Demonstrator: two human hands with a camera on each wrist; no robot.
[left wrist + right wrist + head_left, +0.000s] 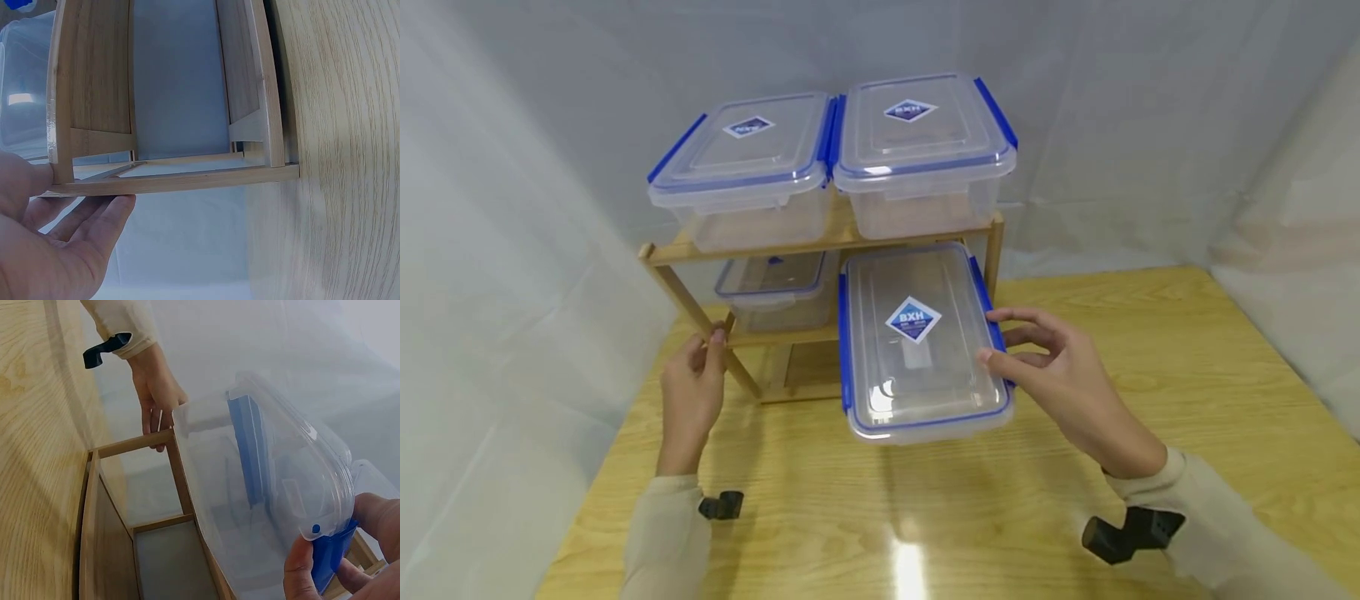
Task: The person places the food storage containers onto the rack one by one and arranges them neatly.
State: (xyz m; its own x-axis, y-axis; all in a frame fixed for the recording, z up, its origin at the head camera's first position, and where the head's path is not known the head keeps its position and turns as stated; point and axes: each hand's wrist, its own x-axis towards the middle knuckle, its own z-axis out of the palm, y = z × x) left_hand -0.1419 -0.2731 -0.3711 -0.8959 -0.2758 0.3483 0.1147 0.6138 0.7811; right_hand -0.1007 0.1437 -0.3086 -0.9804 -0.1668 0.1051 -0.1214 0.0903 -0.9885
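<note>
A clear plastic food container (pixel 880 379) with blue side clips is tilted toward me, partly out of the rack's middle shelf on the right. My right hand (pixel 1060 379) grips its right edge, thumb on the lid and fingers at the blue clip; the right wrist view shows the same clip (pixel 328 556) between thumb and fingers. With my left hand (pixel 694 392) I pinch the left front post of the wooden rack (pixel 677 287) at middle-shelf height. In the left wrist view, the left hand (pixel 75 240) has thumb and fingers on either side of that post (pixel 181 182).
On the top shelf two lidded containers, left (pixel 760 158) and right (pixel 925 133), stand side by side. Another container (pixel 778 292) sits on the middle shelf's left. The rack stands on a wooden table (pixel 820 500), with pale sheeting (pixel 1112 125) behind it.
</note>
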